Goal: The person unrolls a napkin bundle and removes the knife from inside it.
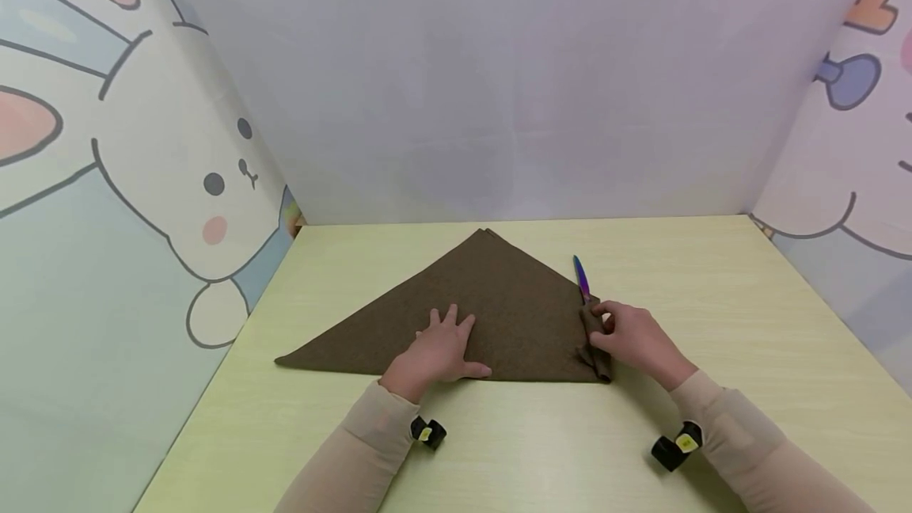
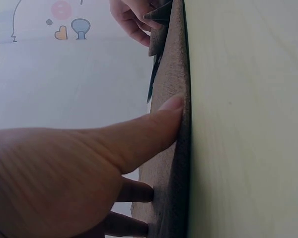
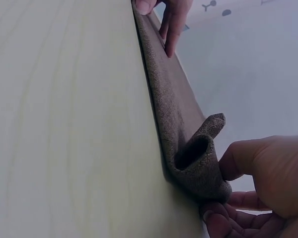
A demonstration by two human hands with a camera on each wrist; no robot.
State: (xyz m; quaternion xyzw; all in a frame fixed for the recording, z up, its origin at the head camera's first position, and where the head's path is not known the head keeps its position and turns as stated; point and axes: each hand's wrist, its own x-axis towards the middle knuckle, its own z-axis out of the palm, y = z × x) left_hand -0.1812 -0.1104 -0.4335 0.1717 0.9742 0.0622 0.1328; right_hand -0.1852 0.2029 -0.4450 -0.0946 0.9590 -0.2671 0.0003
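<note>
A brown cloth (image 1: 527,323) lies on the table, folded into a triangle with its point towards the back. Its right corner is turned over into a small roll (image 3: 201,163). From the far end of that roll sticks a shiny blue-purple knife (image 1: 580,274); the rest of it is hidden in the cloth. My right hand (image 1: 634,339) pinches the roll from its outer side, thumb on one face and fingers curled low behind it. With fingers spread, my left hand (image 1: 438,351) rests on the middle of the cloth, its thumb (image 2: 171,111) along the near edge.
The pale wooden table (image 1: 527,450) reaches out around the cloth on all sides. A plain light backdrop (image 1: 499,85) stands behind it, and panels with cartoon figures (image 1: 164,149) rise at left and right. Both wrists wear small black cameras (image 1: 671,452).
</note>
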